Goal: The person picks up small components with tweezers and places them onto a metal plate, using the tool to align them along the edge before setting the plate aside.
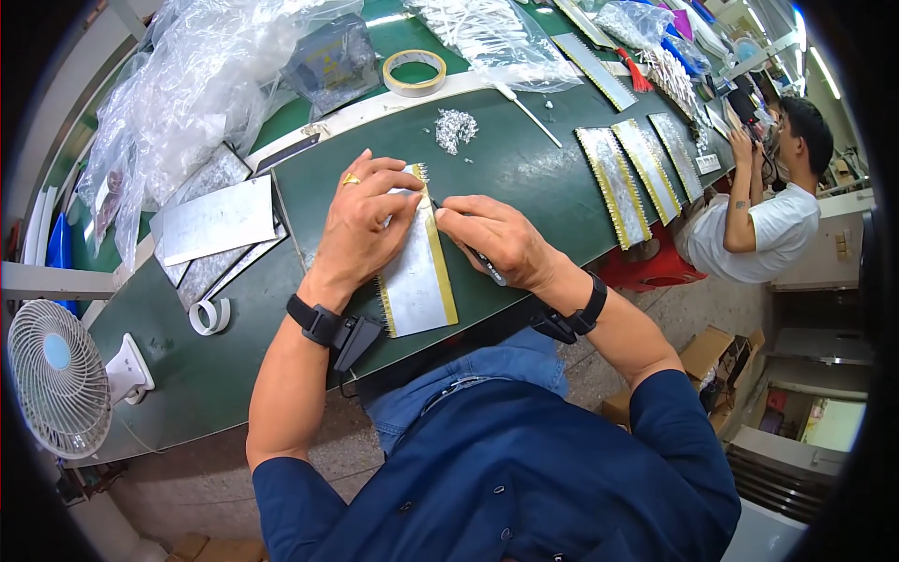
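Plate [418, 290] has left hand [362, 220] on top, can't tell if gripping tbh; right hand [503, 240] clutches black tool [486, 268] alongside.

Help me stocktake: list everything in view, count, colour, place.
Toothed plate: one, silver, centre
Slim tool: one, black, over plate
Other toothed plates: several, silver, right
Metal sheets: several, grey, left
Tape roll: one, yellow, far side
Loop: one, white, left
Fan: one, white, far left
Plastic bags: several, clear, far side
Small pieces: one heap, silver, beyond plate
Table: one, green, beneath
Other person: one, white shirt, right
Boxes: several, brown, floor
Background clutter: uncountable
Wristbands: two, black, wrists
Left hand: one, ungloved, on plate
Right hand: one, ungloved, holding tool
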Motion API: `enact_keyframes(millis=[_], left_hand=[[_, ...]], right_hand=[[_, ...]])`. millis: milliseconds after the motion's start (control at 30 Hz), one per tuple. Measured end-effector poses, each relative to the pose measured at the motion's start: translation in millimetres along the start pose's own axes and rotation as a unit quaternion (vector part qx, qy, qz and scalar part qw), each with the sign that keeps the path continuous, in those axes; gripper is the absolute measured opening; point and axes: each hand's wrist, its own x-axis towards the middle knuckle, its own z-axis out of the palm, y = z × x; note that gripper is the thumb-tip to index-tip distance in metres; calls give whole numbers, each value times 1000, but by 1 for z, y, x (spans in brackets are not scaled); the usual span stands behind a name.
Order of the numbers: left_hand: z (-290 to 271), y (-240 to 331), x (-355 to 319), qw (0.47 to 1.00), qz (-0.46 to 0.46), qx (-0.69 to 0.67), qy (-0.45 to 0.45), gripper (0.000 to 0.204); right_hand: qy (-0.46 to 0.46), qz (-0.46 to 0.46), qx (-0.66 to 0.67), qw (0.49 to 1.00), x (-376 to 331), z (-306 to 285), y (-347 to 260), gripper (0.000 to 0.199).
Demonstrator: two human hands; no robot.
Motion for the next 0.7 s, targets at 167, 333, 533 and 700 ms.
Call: enact_keyframes(millis=[167,333,533,700], left_hand=[[-1,-2,-1,1000,-8,11,22,5],[0,-5,-2,1000,-9,25,13,6],[0,-9,-3,999,-9,38,6,6],[-1,-6,-2,999,-10,47,-3,8]], right_hand=[[-3,38,48,998,0,-6,10,34],[-15,64,112,992,1,-11,28,35],[-33,57,130,989,-2,-9,41,32],[-54,41,115,991,-2,-10,41,31]])
